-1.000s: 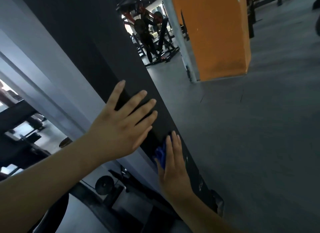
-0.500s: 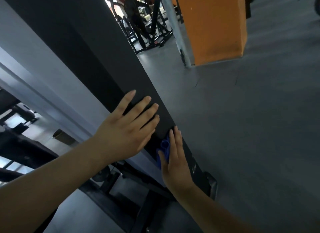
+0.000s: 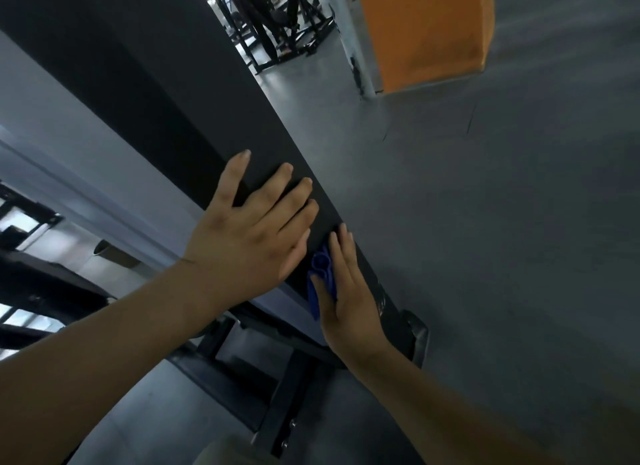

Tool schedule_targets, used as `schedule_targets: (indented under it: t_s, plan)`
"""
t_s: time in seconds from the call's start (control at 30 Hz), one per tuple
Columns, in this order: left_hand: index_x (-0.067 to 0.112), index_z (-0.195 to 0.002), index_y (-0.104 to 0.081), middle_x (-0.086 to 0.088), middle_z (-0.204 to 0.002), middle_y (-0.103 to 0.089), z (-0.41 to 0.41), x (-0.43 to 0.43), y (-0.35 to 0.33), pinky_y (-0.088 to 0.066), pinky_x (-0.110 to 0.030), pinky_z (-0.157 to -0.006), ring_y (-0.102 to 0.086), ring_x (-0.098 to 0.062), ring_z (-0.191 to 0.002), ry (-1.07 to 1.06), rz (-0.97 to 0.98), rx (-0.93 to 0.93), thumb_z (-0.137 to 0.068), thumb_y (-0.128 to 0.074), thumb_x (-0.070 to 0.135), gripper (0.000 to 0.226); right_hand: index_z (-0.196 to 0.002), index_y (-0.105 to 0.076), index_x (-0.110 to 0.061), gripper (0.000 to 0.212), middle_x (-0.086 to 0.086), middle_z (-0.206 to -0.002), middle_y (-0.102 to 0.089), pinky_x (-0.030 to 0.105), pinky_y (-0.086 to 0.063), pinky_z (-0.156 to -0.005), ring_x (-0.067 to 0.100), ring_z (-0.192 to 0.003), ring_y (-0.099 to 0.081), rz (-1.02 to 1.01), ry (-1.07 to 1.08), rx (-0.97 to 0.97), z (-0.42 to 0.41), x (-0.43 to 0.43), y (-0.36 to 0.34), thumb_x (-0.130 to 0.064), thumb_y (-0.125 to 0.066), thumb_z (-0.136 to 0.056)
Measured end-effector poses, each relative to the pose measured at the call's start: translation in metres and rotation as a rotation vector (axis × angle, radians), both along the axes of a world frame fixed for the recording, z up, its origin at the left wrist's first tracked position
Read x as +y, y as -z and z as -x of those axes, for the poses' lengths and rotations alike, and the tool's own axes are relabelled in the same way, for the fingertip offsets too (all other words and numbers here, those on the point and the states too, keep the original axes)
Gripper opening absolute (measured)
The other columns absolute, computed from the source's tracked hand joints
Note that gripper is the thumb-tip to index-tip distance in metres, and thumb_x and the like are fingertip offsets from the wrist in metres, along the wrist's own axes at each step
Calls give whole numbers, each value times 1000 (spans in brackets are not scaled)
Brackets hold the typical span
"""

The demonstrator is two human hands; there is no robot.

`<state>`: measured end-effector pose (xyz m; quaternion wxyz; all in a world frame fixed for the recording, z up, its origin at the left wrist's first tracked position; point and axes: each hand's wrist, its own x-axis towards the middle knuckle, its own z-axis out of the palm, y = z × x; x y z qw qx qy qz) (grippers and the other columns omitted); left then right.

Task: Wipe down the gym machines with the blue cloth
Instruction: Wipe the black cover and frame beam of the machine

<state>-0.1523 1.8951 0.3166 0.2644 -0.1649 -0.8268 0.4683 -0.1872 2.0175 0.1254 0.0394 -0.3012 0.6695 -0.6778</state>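
On black machine panel (image 3: 214,94), right hand (image 3: 349,298) presses blue cloth (image 3: 320,274); left hand (image 3: 246,246) flat.

Two bare forearms, with no sleeve, glove, watch or ring worn on them, are seen ending in the left hand (image 3: 247,246), broad with short trimmed nails, and the narrower right hand (image 3: 349,291), a thin dark line being visible across the left wrist.

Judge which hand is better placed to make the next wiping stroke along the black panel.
Right. The right hand already presses the blue cloth flat against the black panel; the left hand lies bare and spread on the panel beside it, apparently bracing.
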Motion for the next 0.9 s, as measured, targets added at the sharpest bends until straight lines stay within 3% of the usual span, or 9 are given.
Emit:
schedule_targets:
  t_s: [0.07, 0.17, 0.23, 0.37, 0.5, 0.67, 0.77, 0.9]
  plan:
    - [14, -141, -70, -9, -154, -64, 1, 1, 3, -25, -74, -125, -56, -34, -148, -9, -16, -5, -111, -51, 39, 43, -172, -12, -33, 68, -26, -179, 0, 24, -15, -134, 1, -165, -4, 10, -17, -48, 0, 2, 8, -41, -44, -113]
    - [15, -140, -71, -8, -152, -65, 1, 0, 4, -26, -74, -124, -58, -34, -146, 3, -6, 6, -110, -53, 38, 42, -172, -14, -40, 66, -39, -173, -2, 33, -20, -135, -16, -158, -9, -11, -3, -333, -1, 8, 32, -39, -46, -115]
    - [16, -139, -71, -7, -151, -65, 2, -1, 6, -25, -73, -125, -58, -34, -145, 5, -2, 14, -110, -53, 39, 42, -171, -19, -41, 64, -40, -172, -8, 38, -20, -136, -17, -157, -10, 34, 28, -434, 2, 7, 28, -33, -49, -116]
    - [16, -138, -72, -7, -151, -66, 2, 1, 8, -27, -74, -124, -58, -35, -144, 6, -8, 34, -109, -55, 40, 41, -172, -25, -30, 63, -27, -178, -12, 35, -13, -136, -5, -163, -6, 169, 52, -298, 14, -8, -16, -21, -49, -115]
    - [16, -139, -71, -7, -151, -65, 2, 3, 6, -28, -74, -123, -59, -35, -144, -1, -12, 33, -109, -55, 40, 42, -173, -24, -29, 60, -23, -179, -9, 37, -14, -135, 1, -165, -4, 157, 110, -199, 10, -19, -6, -31, -45, -117]
    - [16, -136, -73, -7, -150, -66, 2, 5, 8, -27, -73, -123, -60, -35, -143, 0, -18, 39, -109, -55, 38, 40, -162, -31, -52, 52, -29, -175, -20, 46, -19, -136, -7, -162, -12, 179, 176, -584, 7, -19, 33, -34, -44, -115]
    - [15, -139, -71, -8, -152, -65, 1, 5, 13, -26, -73, -124, -58, -36, -144, -10, -6, 37, -110, -54, 37, 41, -170, -26, -41, 58, -25, -175, -23, 35, -18, -135, -6, -161, -15, 256, 119, -533, 14, -18, -1, -46, -44, -114]
    - [12, -144, -68, -12, -157, -61, 1, 5, 29, -27, -73, -124, -54, -38, -148, -32, 5, -56, -112, -50, 38, 45, -171, -27, -30, 57, -26, -176, -19, 20, -16, -132, -7, -161, -14, 217, 114, -332, 13, -17, -5, -39, -40, -117]
